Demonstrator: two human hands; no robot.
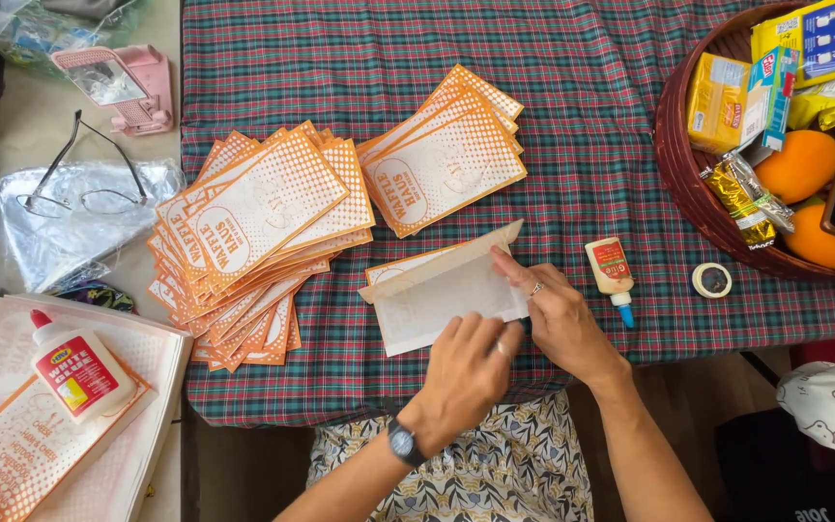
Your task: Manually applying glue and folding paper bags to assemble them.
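A paper bag, white side up with orange edges, lies on the plaid tablecloth near its front edge. My left hand presses flat on its lower right part. My right hand holds down its right edge, with the forefinger along the folded flap. A small glue bottle with a blue tip lies just right of my right hand. Two stacks of orange-and-white printed bags lie behind: a large fanned pile at the left and a smaller one in the middle.
A dark red basket at the right holds oranges, snack packets and boxes. A tape roll lies below it. At the left are eyeglasses on a foil pouch, a pink holder, and a big white glue bottle on more printed sheets.
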